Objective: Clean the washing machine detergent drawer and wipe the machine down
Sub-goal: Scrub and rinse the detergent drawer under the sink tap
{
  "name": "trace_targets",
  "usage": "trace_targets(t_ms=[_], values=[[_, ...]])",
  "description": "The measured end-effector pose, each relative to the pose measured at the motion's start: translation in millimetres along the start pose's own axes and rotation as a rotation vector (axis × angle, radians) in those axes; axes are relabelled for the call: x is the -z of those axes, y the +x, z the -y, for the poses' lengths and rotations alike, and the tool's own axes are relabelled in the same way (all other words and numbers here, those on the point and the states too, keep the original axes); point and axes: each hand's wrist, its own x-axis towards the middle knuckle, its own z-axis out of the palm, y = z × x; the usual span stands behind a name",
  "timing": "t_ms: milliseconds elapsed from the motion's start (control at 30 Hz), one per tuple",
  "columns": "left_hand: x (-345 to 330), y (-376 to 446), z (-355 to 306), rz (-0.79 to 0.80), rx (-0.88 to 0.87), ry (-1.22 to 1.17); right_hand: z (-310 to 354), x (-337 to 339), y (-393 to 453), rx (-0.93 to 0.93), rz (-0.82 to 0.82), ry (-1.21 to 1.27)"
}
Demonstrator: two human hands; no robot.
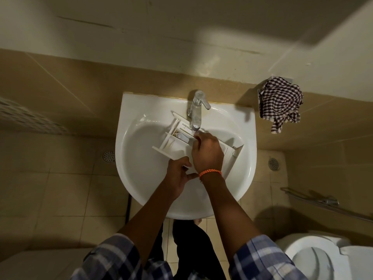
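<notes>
Head view looks straight down on a white sink (141, 178), where the detergent drawer (175, 146) sits tilted under the running tap (196, 110). Left hand (177, 176) grips the drawer's near edge, fingers curled round it. Right hand (207, 150) lies over the drawer's middle — fingers bent down into a compartment beneath the stream. A checked cloth (280, 102) hangs on the wall to the right.

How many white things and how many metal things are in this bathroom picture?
White: 3 (ceramic sink, plastic detergent drawer, toilet)
Metal: 4 (chrome tap, 2 round floor drains, grab rail)
Total: 7
</notes>
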Motion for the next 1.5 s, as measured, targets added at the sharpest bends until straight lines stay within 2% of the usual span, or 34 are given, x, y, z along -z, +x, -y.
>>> trace_targets(t_ms=[200,333,500,600,667,767,867,1000,1167,1233,1300,1433,1500], values=[[-0.2,-5.1,-0.3,-0.053,-0.042,-0.048,-3.8,4.0,-2.2,-0.097,-0.093,-0.067],[2.3,-5.7,-1.3,-0.105,-0.089,-0.046,-10.5,-1.1,-12.8,-0.008,-0.119,-0.173],[10.2,-6.0,-7.2,-0.126,-0.087,-0.071,-10.4,-10.6,-6.6,0.065,0.043,0.079],[18.1,-4.5,-12.6,-0.13,-0.092,-0.056,-18.5,-12.4,-2.2,-0.043,0.012,0.363],[19.1,-4.6,-15.9,-0.13,-0.095,-0.045,-20.8,-10.9,-3.7,-0.132,-0.046,0.458],[17.6,-5.5,-16.2,-0.125,-0.097,-0.046,-15.7,-3.0,-9.7,-0.19,-0.157,0.247],[16.6,-6.5,-14.4,-0.129,-0.066,-0.033,-2.9,-3.1,-12.7,-0.127,-0.087,-0.009],[10.5,-11.8,-5.5,-0.086,0.041,-0.023,13.0,-10.5,-11.1,0.02,0.06,0.026],[-0.3,-21.6,9.7,-0.068,0.133,-0.122,8.5,2.6,-8.6,0.014,0.015,0.018],[-4.3,-20.7,15.6,-0.077,0.159,-0.179,8.6,4.9,-10.9,-0.026,-0.04,-0.115],[-11.7,-22.3,19.4,-0.081,0.172,-0.21,13.5,3.1,-15.7,-0.035,-0.02,-0.22],[-13.0,-23.2,24.2,-0.091,0.129,-0.32,11.7,3.7,-12.4,0.263,0.121,-0.116],[-6.5,-22.7,22.5,-0.093,0.107,-0.356,4.0,9.0,-6.3,0.245,0.13,-0.162]])
